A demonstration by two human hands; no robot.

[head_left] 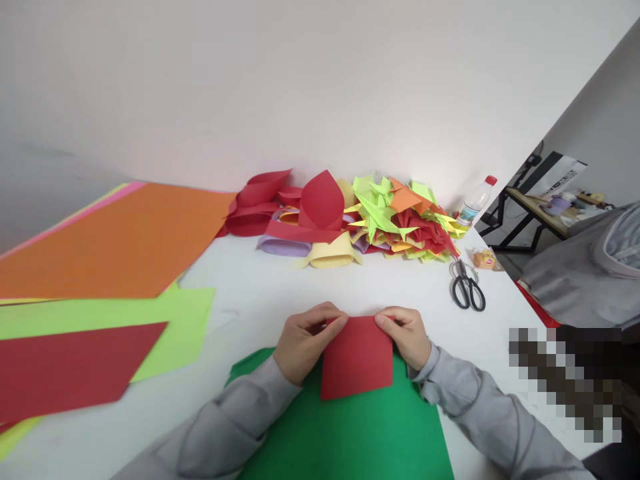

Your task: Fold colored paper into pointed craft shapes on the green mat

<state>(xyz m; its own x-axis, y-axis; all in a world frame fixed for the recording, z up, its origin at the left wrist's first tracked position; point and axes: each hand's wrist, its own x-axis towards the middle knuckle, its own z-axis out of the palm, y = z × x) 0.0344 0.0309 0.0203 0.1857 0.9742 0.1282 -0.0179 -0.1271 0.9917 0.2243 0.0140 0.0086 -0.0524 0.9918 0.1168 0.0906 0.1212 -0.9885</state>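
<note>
A small piece of red paper hangs between my hands, its top edge level. My left hand pinches its upper left corner between thumb and fingers. At the upper right corner, my right hand pinches the same paper, thumb in front. Beneath lies a large green sheet on the white table, partly covered by my forearms. Fingers behind the red paper are hidden.
Large orange sheets, light green paper and dark red paper lie left. Folded paper shapes and cut pieces are piled along the wall. Black-handled scissors, a bottle and a wrapped snack stand right, near a person's grey garment.
</note>
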